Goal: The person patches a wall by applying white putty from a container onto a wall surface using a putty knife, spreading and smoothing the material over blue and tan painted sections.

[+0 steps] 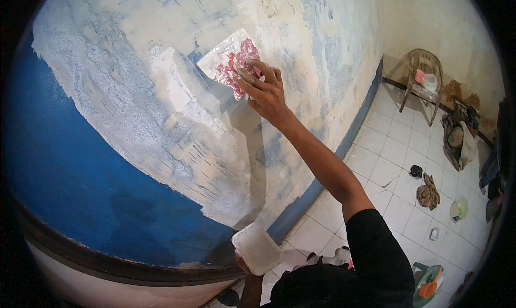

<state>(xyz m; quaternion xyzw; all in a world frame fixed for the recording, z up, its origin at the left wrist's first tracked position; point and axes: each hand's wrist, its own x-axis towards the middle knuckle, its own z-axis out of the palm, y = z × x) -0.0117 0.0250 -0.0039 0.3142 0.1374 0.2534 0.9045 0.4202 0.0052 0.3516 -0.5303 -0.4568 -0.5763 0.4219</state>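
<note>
My right hand (266, 93) grips a flat, wide putty spreader (217, 63), white and smeared with red-pink, its blade against the patchy white, cream and blue wall (134, 93). Fresh-looking white putty patches show below and left of the blade. My left hand (242, 260), low and partly hidden, holds a pale, rounded rectangular plastic container (257, 248) near the wall's lower part, with a whitish inside. The lower left of the wall is solid blue (80, 163).
A plastic chair (427, 61) with containers stands in the far corner on the white tiled floor (384, 141). Bags (457, 136), a crumpled brown bundle (428, 192), a pale bowl (458, 208) and a green item with orange (428, 286) lie at right. A dark ledge (134, 273) runs along the bottom left.
</note>
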